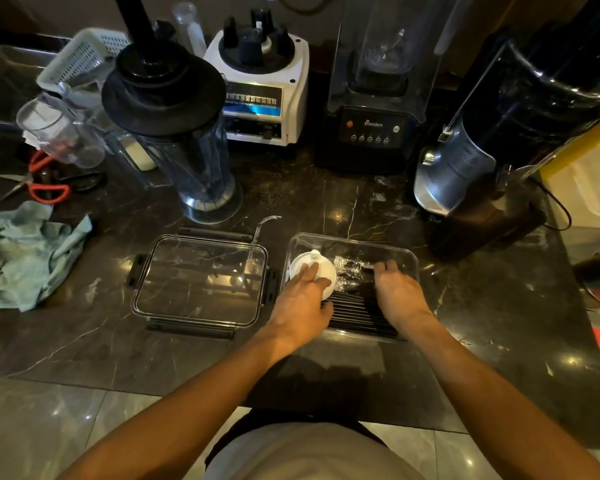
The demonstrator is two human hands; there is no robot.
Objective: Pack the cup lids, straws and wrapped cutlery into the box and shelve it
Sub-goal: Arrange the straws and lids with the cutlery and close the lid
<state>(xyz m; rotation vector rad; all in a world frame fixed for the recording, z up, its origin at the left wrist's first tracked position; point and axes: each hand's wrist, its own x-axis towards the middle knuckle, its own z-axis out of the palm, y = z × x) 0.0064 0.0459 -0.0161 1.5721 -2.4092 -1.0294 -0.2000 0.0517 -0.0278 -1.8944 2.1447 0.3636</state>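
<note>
A clear plastic box (407, 258) sits on the dark marble counter right of centre. Inside it lie white cup lids (321, 266) at the left, several black straws (355, 311) along the near side, and clear-wrapped cutlery (350, 271) in the middle. My left hand (302, 303) reaches into the box, its fingers resting on the white lids. My right hand (400, 291) is also in the box, fingers bent down onto the wrapped cutlery and straws. The box's clear lid (201, 282), with black latches, lies flat on the counter to the left of the box.
A blender jug (174, 133), a white blender base (260, 84), a black blender (374, 109) and a grinder (499, 140) stand behind. Red-handled scissors (39, 181) and a green cloth (25, 251) lie at the left. The counter's front edge runs just below the box.
</note>
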